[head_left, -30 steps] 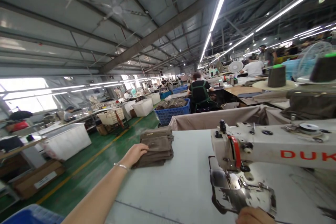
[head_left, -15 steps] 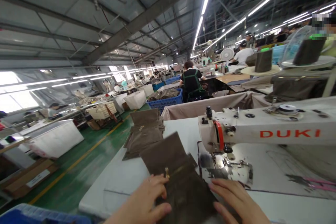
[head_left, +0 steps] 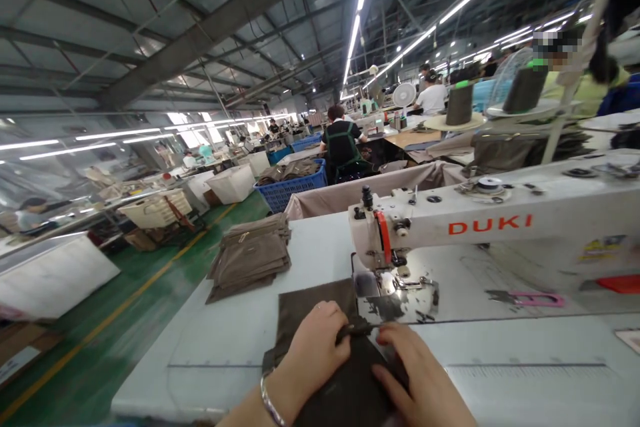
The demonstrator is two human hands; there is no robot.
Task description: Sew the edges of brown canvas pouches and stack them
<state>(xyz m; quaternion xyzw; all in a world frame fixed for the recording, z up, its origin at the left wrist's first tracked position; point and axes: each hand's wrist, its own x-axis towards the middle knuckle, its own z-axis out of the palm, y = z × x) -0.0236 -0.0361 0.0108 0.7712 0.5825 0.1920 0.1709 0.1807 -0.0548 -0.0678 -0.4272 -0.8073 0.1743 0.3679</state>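
Observation:
A dark brown fabric piece (head_left: 345,390) with stitched-on layers lies on the sewing table before me, beside the needle area of a white sewing machine (head_left: 490,223). My left hand (head_left: 317,343), with a silver bangle at the wrist, pinches a raised fold of it between thumb and fingers. My right hand (head_left: 417,370) rests at the fabric's right edge, thumb and forefinger apart, the fingertips touching it near the end of the fold. Part of the fabric is hidden under both hands.
A stack of brown fabric pieces (head_left: 250,253) lies at the table's far left. Pink-handled thread snips (head_left: 535,299) lie under the machine arm. Beyond the table stands a blue crate (head_left: 293,187) of fabric, near a seated co-worker (head_left: 345,140). Thread cones (head_left: 459,105) stand behind the machine.
The view has swung right and down. My left hand has moved up over the fabric and pinched a fold. The fabric's upper flap lies flatter, and the brass-coloured fitting is out of sight.

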